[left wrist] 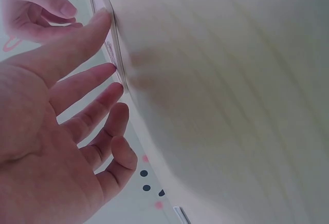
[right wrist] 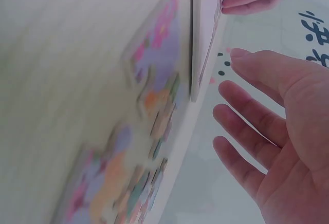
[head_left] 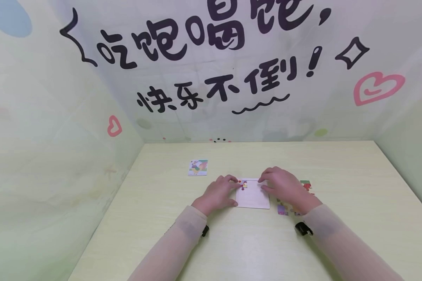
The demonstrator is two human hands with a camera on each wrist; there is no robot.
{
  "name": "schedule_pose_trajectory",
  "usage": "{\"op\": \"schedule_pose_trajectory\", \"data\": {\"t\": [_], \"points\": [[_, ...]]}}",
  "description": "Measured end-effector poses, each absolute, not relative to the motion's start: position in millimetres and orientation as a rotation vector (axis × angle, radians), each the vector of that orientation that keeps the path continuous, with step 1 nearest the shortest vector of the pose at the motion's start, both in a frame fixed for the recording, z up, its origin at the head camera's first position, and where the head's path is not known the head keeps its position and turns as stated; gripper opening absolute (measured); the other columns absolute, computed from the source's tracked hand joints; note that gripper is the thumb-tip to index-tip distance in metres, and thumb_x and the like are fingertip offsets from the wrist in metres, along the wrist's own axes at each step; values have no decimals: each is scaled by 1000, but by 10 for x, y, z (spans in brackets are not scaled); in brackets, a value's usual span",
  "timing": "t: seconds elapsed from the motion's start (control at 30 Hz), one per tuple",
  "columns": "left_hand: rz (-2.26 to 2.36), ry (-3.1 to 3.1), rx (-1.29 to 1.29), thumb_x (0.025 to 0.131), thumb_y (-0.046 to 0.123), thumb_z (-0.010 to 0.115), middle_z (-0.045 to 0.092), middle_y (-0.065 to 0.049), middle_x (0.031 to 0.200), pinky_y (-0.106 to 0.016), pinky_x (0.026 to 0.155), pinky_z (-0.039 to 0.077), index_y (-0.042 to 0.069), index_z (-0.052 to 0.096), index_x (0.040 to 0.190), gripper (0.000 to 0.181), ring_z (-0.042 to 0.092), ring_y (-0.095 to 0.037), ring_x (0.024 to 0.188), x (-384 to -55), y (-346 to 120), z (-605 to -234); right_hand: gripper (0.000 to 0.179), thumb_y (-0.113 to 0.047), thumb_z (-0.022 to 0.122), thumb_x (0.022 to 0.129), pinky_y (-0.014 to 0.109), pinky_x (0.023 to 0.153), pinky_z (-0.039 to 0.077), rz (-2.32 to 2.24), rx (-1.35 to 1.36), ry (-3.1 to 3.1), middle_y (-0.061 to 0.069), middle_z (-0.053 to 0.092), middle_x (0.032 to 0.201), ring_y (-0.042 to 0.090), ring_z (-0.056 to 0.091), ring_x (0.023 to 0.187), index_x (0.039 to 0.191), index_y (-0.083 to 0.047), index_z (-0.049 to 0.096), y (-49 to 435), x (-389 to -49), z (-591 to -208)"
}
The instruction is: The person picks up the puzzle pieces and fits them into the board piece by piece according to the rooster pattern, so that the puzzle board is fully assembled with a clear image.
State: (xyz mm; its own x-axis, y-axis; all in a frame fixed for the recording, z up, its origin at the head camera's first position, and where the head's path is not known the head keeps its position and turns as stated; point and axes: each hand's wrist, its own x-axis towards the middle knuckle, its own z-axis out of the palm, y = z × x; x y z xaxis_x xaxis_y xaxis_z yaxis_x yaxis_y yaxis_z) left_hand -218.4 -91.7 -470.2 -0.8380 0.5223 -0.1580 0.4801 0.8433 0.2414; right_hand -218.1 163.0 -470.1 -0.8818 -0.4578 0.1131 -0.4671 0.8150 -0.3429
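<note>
A white square puzzle board [head_left: 253, 199] lies on the table, with one small picture puzzle piece [head_left: 245, 183] at its upper left. My left hand [head_left: 216, 195] rests at the board's left side; its thumb touches the near left corner and its fingertips reach the far left part, by the piece. In the left wrist view the fingers of the left hand [left wrist: 67, 116] are spread along the board's edge [left wrist: 114, 39]. Over the board's right part hovers my right hand [head_left: 285, 185], fingertips near the far edge. Nothing shows in the right palm [right wrist: 303, 126].
Loose puzzle pieces [head_left: 282, 210] lie right of the board, partly hidden under the right forearm; several show in the right wrist view, such as a purple piece with pink flowers [right wrist: 159, 39]. A small picture card [head_left: 198, 167] lies at the back left. A printed backdrop [head_left: 197, 125] rises behind the table.
</note>
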Motion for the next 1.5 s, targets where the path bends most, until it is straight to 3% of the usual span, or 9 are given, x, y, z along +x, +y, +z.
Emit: {"op": "schedule_pose_trajectory", "data": {"t": [0.5, 1.03, 1.5], "points": [[269, 2801, 748, 84, 36, 87, 52, 6, 152, -41, 101, 51, 26, 62, 145, 67, 49, -24, 134, -2184, -907, -4704, 15, -14, 78, 90, 49, 87, 57, 616, 700, -2916, 9, 72, 114, 33, 64, 107, 105, -11, 80, 2091, -2073, -4712], [246, 2796, 730, 85, 36, 86, 51, 6, 153, -42, 102, 51, 25, 61, 146, 67, 48, -26, 135, -2172, -905, -4680, 16, -11, 76, 89, 59, 96, 52, 534, 580, -3027, 11, 73, 115, 38, 64, 113, 103, -16, 81, 2333, -2103, -4736], [258, 2791, 733, 85, 36, 85, 50, 6, 154, -41, 103, 50, 25, 60, 147, 68, 48, -26, 136, -2171, -912, -4684, 18, -9, 76, 89, 58, 93, 54, 574, 600, -3020, 9, 74, 112, 36, 66, 109, 105, -16, 81, 2418, -2100, -4740]]}}
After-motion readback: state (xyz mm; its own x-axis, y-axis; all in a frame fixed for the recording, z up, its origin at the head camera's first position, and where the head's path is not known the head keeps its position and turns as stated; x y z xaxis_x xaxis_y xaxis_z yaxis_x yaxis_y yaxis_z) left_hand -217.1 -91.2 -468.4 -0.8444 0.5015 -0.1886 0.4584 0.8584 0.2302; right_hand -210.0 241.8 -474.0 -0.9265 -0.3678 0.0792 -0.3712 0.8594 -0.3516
